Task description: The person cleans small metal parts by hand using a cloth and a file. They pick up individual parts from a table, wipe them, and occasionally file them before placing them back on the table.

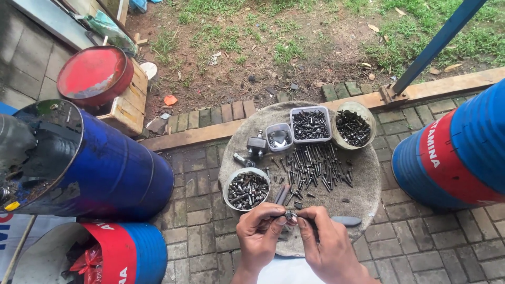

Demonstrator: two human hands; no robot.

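- Fastener: small dark metal bolt with nut (289, 215) sits between the two hands, over the near edge of the round grey felt-covered tabletop (368, 184). Judged rigid, light and probably oily, so liable to slip; grip is best taken on the head and on the nut flats.
- Left hand (259, 231): closed, fingertips pinching one end of the fastener.
- Right hand (323, 236): closed, thumb and forefinger pinching the other end.
- Stock: loose row of long dark screws and bolts (313, 168) lies spread mid-table, just beyond the hands.
- Containers: round white tub of bolts (246, 189) near the left hand; small square clear tub (279, 137), larger square clear tub of black screws (310, 124) and round cream bowl of screws (354, 124) along the far edge.
- Obstructions: blue steel drum lying on its side (105, 168) to the left, blue-and-red drum (452, 152) to the right; both are apart from the table. Small parts dropped onto the grey paving bricks (200, 231) would be hard to find.
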